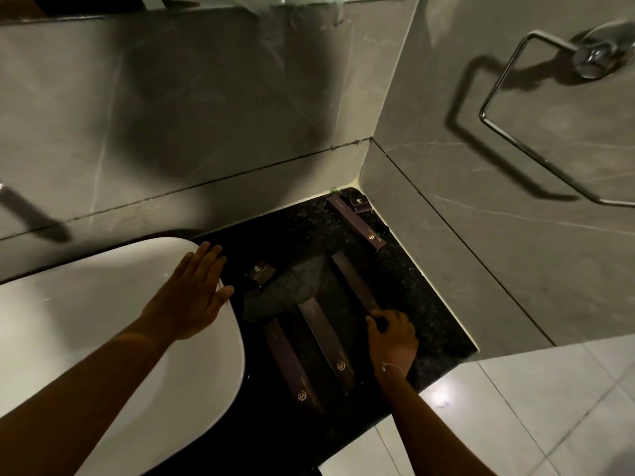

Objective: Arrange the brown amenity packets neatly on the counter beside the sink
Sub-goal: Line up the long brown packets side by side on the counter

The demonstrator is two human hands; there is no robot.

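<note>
Several brown amenity packets lie on the black granite counter to the right of the white sink. Three long ones lie side by side: the left long packet, the middle long packet and the right long packet. My right hand pinches the near end of the right long packet. My left hand rests flat and open on the sink's rim. A small square packet lies just right of it. Another long packet and a small packet sit in the far corner.
Grey tiled walls close the counter at the back and on the right. A chrome towel ring hangs on the right wall. Light floor tiles lie beyond the counter's front right edge.
</note>
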